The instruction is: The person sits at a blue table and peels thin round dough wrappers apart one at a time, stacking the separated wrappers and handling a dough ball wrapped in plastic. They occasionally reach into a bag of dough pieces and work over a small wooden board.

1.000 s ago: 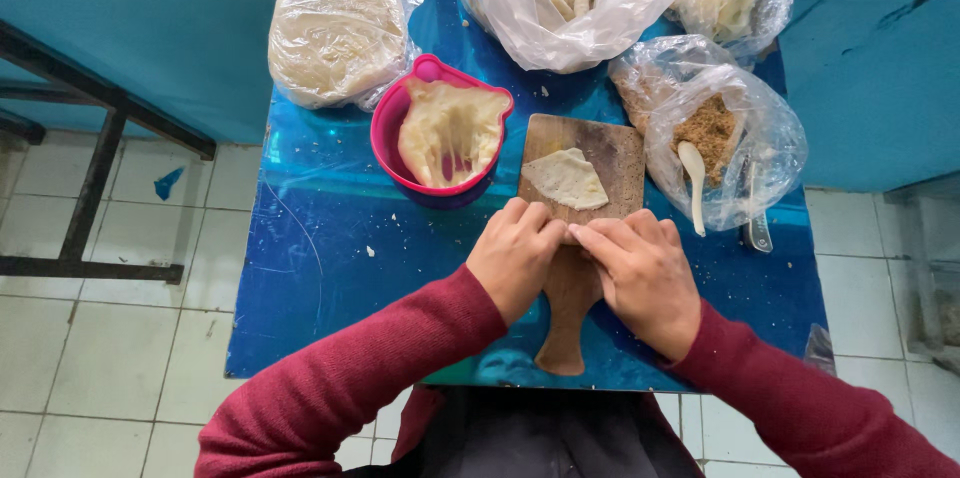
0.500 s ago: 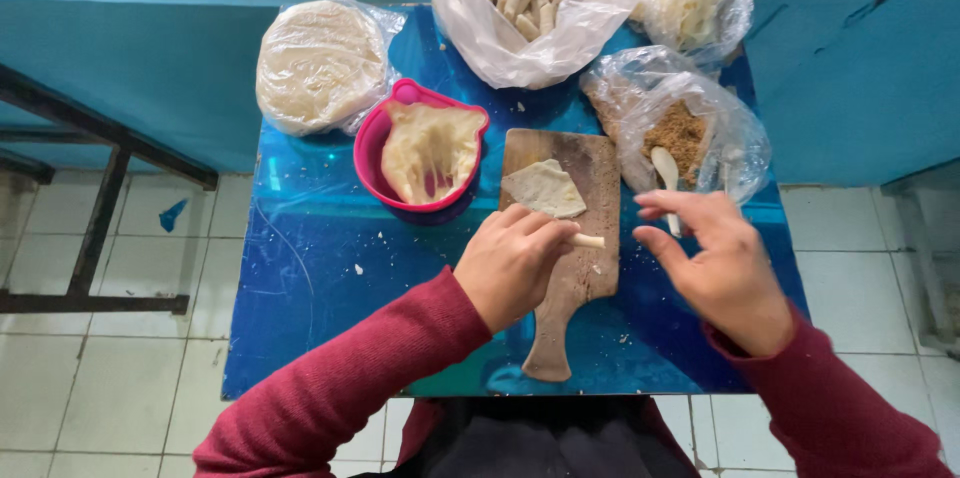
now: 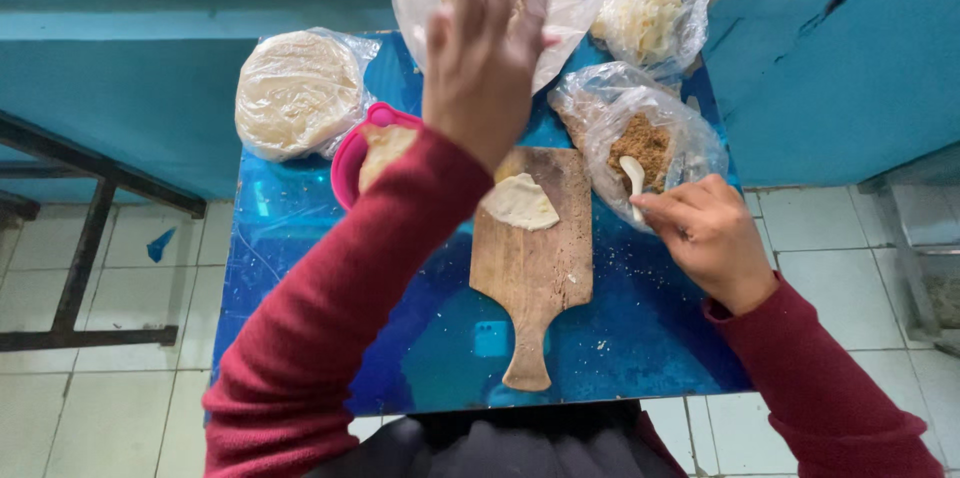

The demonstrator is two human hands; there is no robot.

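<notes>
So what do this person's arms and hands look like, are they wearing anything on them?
Both arms are covered by long dark red sleeves of a soft, plain fabric with no pattern or markings, each ending in a snug cuff at the wrist. The left hand and the right hand are bare: no gloves, and no rings, watch or bracelets that can be seen. The fingers are uncovered too.

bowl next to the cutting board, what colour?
Pink. The plastic bowl shows in the head view, partly hidden behind the left arm's red sleeve.
</notes>
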